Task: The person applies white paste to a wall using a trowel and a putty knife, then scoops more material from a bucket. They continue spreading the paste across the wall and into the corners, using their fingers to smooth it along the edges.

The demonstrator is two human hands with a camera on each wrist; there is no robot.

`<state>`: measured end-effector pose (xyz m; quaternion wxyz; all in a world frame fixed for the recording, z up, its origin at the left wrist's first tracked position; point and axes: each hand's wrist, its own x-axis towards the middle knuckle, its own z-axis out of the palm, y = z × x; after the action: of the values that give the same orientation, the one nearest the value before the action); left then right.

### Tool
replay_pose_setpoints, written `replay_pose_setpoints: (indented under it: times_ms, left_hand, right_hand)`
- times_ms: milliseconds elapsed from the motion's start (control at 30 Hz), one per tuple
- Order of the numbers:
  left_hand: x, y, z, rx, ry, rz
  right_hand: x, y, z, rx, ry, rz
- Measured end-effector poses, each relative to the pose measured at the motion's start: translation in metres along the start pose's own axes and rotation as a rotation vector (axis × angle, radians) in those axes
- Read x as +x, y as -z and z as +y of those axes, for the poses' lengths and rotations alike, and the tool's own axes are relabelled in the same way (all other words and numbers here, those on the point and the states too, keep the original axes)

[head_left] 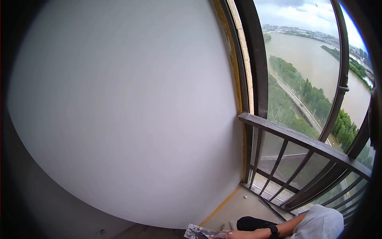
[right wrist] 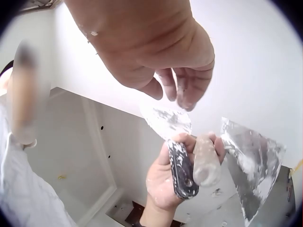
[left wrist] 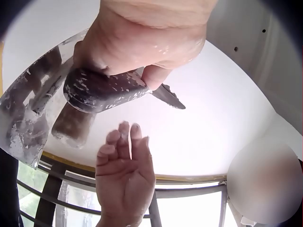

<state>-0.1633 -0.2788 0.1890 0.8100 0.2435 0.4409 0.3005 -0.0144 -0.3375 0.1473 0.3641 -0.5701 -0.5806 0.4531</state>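
Observation:
My left hand [left wrist: 147, 42] grips two putty-smeared scrapers together, its fingers curled round a black handle [left wrist: 102, 90] and a pale, worn handle [left wrist: 73, 125]. In the right wrist view the same left hand [right wrist: 161, 187] shows below, with the black handle [right wrist: 181, 170] beside the pale one [right wrist: 206, 163]. One wide metal blade [right wrist: 253, 163] points right; another blade [right wrist: 168, 120] lies above the handles. My right hand [right wrist: 156, 52] is empty, fingers loosely bent, held over the tools. The left wrist view shows that right hand [left wrist: 125, 179] palm-on. A blade [head_left: 195, 231] sits at the head view's bottom edge.
A large smooth white wall [head_left: 139, 99] fills the head view, edged by yellow tape [head_left: 237, 87]. To the right are a dark railing [head_left: 302, 139] and windows over a river. Small debris [head_left: 245, 197] lies on the floor [head_left: 229, 209] by the corner.

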Motion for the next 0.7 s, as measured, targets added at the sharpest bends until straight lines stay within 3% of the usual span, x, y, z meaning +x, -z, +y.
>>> replay_pose_setpoints:
  times_ms: [33, 67, 100, 167, 233, 300, 367, 400, 433, 467, 500, 533, 700]
  left_hand:
    - [-0.009, -0.011, 0.01, 0.151, -0.088, 0.015]
    - [-0.022, -0.022, 0.021, 0.07, -0.076, -0.029]
    - [-0.04, -0.039, 0.038, -0.009, -0.06, -0.072]
    - [-0.068, -0.051, 0.063, -0.056, -0.03, -0.067]
    - [-0.087, -0.051, 0.081, -0.16, -0.023, -0.245]
    - [-0.116, -0.063, 0.108, -0.17, 0.054, -0.255]
    - [-0.141, -0.082, 0.139, -0.194, 0.064, -0.51]
    - [-0.155, -0.087, 0.153, -0.175, 0.1, -0.375]
    - [-0.17, -0.112, 0.165, -0.117, -0.127, -0.538]
    - [-0.184, -0.129, 0.18, -0.055, -0.197, -0.545]
    - [-0.194, -0.14, 0.193, 0.009, -0.266, -0.561]
    - [-0.199, -0.143, 0.199, 0.035, -0.317, -0.511]
    - [-0.204, -0.116, 0.195, 0.099, -0.369, -0.318]
  right_hand:
    - [-0.002, 0.005, -0.02, -0.064, 0.069, 0.027]
    - [-0.006, 0.009, -0.037, -0.131, 0.135, 0.055]
    - [-0.005, 0.011, -0.042, -0.157, 0.077, 0.028]
    - [-0.014, 0.049, -0.124, -0.179, 0.023, 0.051]
    - [-0.018, 0.063, -0.163, -0.09, 0.043, 0.182]
    - [-0.024, 0.086, -0.205, -0.144, -0.109, 0.188]
    - [-0.031, 0.109, -0.233, -0.18, -0.236, 0.303]
    - [-0.033, 0.121, -0.239, -0.176, -0.3, 0.408]
    - [-0.035, 0.137, -0.24, -0.171, -0.308, 0.525]
    - [-0.038, 0.154, -0.24, -0.167, -0.318, 0.642]
    - [-0.043, 0.178, -0.243, -0.042, -0.304, 0.724]
    - [-0.047, 0.198, -0.243, 0.017, -0.148, 0.906]
    - [-0.066, 0.314, -0.245, 0.408, 0.195, 1.164]
